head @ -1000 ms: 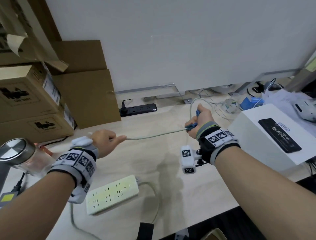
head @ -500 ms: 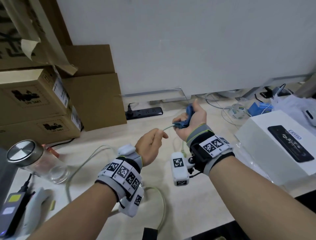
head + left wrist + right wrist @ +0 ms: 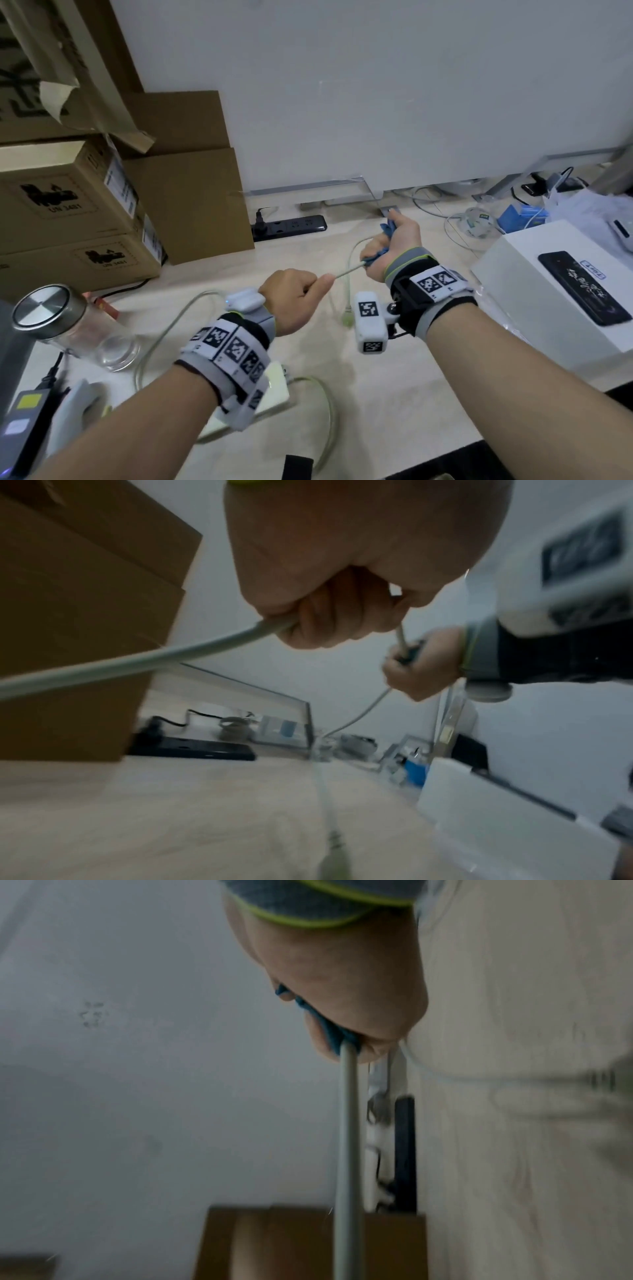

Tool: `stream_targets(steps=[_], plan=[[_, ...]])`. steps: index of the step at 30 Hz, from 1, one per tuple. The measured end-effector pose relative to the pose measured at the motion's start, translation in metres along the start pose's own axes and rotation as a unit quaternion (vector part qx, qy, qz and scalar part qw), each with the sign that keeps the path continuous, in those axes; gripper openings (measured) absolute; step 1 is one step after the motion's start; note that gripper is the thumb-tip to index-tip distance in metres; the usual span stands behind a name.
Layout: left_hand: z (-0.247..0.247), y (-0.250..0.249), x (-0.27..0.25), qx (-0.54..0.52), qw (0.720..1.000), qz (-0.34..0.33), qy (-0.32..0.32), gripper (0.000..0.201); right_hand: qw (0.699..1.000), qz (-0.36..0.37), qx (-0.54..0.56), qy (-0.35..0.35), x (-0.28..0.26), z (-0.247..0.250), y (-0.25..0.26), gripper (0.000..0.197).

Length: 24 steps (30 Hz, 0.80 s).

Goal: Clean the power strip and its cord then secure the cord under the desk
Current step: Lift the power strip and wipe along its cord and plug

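Both hands are gripping the same pale cord (image 3: pixel 344 272): the left hand (image 3: pixel 297 300) is fisted around it with the thumb on top, and the right hand (image 3: pixel 394 247) is squeezing a blue cloth (image 3: pixel 386 233) wrapped around it, so a short stretch is running taut between the two fists above the desk. Rest of the cord is looping down onto the light wood desk (image 3: pixel 394 394) and curling back to the white power strip (image 3: pixel 274 394), which is lying flat near the front edge, mostly hiding under the left wrist. Behind all that, a plain white wall (image 3: pixel 376 85) is backing the desk. Counting stuff: one black power strip (image 3: pixel 291 226) sitting by the wall, three cardboard boxes (image 3: pixel 68 212) stacking up on the left, one glass jar (image 3: pixel 68 325) with a metal lid, one white box (image 3: pixel 555 284) on the right.
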<state>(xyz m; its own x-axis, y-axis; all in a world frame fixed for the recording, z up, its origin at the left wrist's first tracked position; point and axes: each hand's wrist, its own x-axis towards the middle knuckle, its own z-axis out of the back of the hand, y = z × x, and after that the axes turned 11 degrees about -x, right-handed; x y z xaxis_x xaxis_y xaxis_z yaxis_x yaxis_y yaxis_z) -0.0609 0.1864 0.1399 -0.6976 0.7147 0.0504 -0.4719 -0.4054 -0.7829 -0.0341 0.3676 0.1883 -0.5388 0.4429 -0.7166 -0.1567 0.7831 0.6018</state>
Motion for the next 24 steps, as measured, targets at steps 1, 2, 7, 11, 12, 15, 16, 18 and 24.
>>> stream_targets(steps=[1, 2, 7, 11, 12, 15, 16, 18, 24], plan=[[0.005, 0.006, -0.002, 0.016, 1.0, 0.001, 0.013, 0.058, 1.0, 0.003, -0.004, -0.006, 0.002, 0.003, 0.002, 0.039], [0.01, 0.011, -0.003, 0.022, 1.0, -0.001, 0.019, 0.059, 1.0, 0.005, -0.004, -0.01, 0.005, 0.004, 0.003, 0.039], [0.03, 0.044, -0.003, -0.013, 1.0, 0.02, -0.003, 0.06, 0.999, 0.022, 0.016, -0.029, 0.014, 0.003, 0.014, 0.037], [0.031, 0.072, -0.006, 0.018, 0.996, 0.082, 0.0, 0.06, 0.998, 0.05, 0.024, -0.035, 0.015, 0.014, 0.027, 0.041], [0.026, 0.073, -0.005, 0.042, 0.994, 0.099, 0.009, 0.058, 0.997, 0.058, 0.017, -0.036, 0.015, 0.013, 0.025, 0.042], [0.004, 0.053, 0.003, 0.047, 0.992, 0.102, 0.051, 0.028, 0.997, 0.078, -0.01, -0.025, 0.009, -0.002, 0.011, 0.042], [-0.004, 0.04, 0.004, 0.021, 0.994, 0.088, 0.062, 0.023, 0.997, 0.08, -0.018, -0.015, 0.006, -0.008, 0.003, 0.042], [-0.016, 0.019, 0.01, -0.052, 0.995, 0.069, 0.047, 0.024, 0.997, 0.075, -0.033, 0.008, 0.003, -0.016, -0.012, 0.046], [-0.019, 0.01, 0.013, -0.111, 0.985, 0.131, -0.026, 0.054, 1.0, -0.001, -0.026, -0.005, 0.01, -0.006, -0.034, 0.043]])
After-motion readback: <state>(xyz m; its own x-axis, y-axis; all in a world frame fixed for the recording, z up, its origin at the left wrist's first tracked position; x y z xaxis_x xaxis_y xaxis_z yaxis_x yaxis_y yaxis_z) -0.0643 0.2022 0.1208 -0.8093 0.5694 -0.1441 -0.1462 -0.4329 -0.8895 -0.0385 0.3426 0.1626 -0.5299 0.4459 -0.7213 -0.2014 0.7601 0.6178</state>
